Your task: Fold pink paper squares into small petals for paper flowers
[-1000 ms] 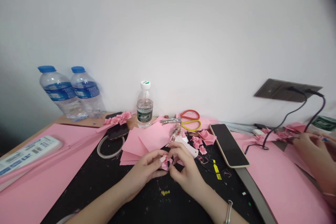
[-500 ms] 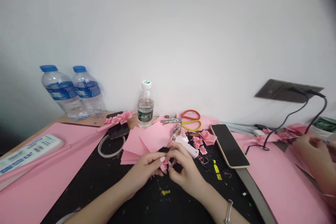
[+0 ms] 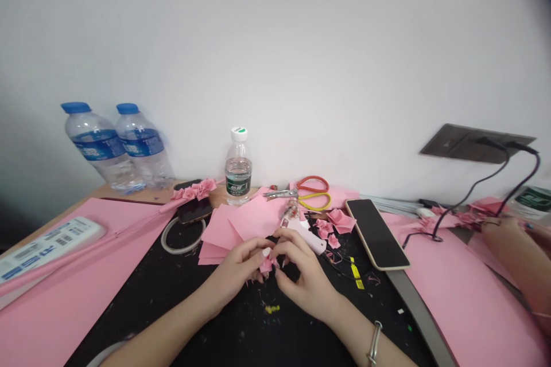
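Note:
A small folded pink paper flower (image 3: 267, 265) is between my two hands, above the black mat (image 3: 241, 332). My left hand (image 3: 244, 264) pinches it between thumb and fingers. From the other side, my right hand (image 3: 301, 266) has its curled fingertips at the flower's edge; some of them are hidden. Just beyond lie loose pink paper squares (image 3: 241, 223) and a white-handled tool (image 3: 307, 235). Several finished paper flowers (image 3: 327, 229) rest to the right of it.
Scissors (image 3: 313, 200) with red and yellow handles lie near the wall. A small water bottle (image 3: 238, 169), two larger bottles (image 3: 142, 146), a tape roll (image 3: 166, 242) and a phone (image 3: 379, 235) stand or lie around. At far right, a co-worker's hand (image 3: 508, 241) is by pink flowers.
My fingers have shifted slightly around the paper flower, which stays between my hands. The co-worker's hand at far right has moved a little. The camera view has tilted slightly.

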A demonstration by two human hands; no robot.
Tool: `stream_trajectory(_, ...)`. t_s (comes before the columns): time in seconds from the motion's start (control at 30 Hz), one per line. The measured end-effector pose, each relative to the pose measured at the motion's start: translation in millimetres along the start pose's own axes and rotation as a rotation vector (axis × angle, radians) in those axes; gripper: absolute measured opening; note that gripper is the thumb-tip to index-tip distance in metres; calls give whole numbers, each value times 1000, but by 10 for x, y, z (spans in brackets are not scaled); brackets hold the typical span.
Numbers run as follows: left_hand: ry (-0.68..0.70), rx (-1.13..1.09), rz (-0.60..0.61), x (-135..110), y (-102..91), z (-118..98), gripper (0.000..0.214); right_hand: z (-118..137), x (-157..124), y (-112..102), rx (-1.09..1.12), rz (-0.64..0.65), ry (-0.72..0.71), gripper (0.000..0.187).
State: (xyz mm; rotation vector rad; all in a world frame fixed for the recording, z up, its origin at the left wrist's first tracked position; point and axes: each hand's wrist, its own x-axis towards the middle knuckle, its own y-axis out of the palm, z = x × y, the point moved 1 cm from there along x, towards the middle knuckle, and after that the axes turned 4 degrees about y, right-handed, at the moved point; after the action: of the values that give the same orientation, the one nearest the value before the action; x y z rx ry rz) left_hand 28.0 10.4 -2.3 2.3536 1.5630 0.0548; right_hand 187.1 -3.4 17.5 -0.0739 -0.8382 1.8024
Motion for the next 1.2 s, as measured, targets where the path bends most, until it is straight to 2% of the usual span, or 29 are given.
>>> stream_trajectory(0.1,38,-11,17,0,6,-1,25,2,0,11,3,5,4,32)
stream_trajectory(0.27,29,-1,28,-5,12,-2,23,-1,-3,15,-8,-14,11,27)
stream_trajectory(0.53,30,28,13,-11,9,4,19,-17,-4,31,-15,-29,3,28)
stream_trajectory(0.73,13,-66,31,-18,-5,36,22,-52,10,23,15,-76,41,24)
stream_trajectory(0.83,-5,-34,26,-23,-15,42,26,-38,20,13,11,-88,18,24)
stream_trajectory(1.03,-33,51,98,-31,-13,44,24,-6,18,20,24,5,-23,30)
stream_trajectory(1.2,-40,19,123,-30,-10,45,27,-16,14,16,14,15,-32,30)
